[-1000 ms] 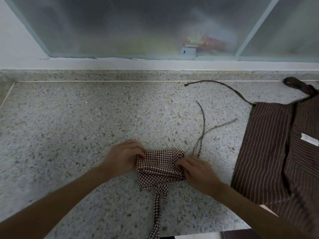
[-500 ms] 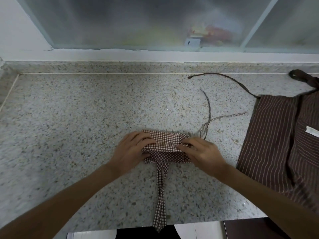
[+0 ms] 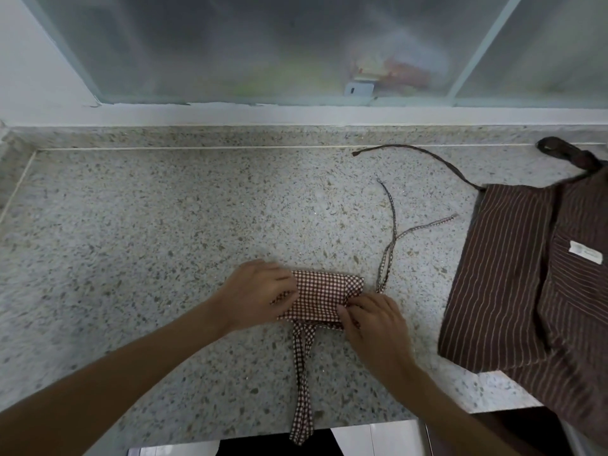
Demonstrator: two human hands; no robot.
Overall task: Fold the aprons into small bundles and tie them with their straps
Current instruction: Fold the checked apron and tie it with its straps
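Checked apron [image 3: 324,292]: small folded bundle on the granite counter [image 3: 164,241], lying between both hands.
Left hand [image 3: 260,291]: fingers curled onto bundle's left end, seemingly gripping.
Right hand [image 3: 375,319]: pinches its right near corner.
Striped apron [image 3: 526,274]: well apart, right.

Left hand [image 3: 260,292] palm down, fingers curled over the left end of what it grips, right hand [image 3: 371,319] knuckles up, fingertips pinching at the opposite lower corner, both forearms bare
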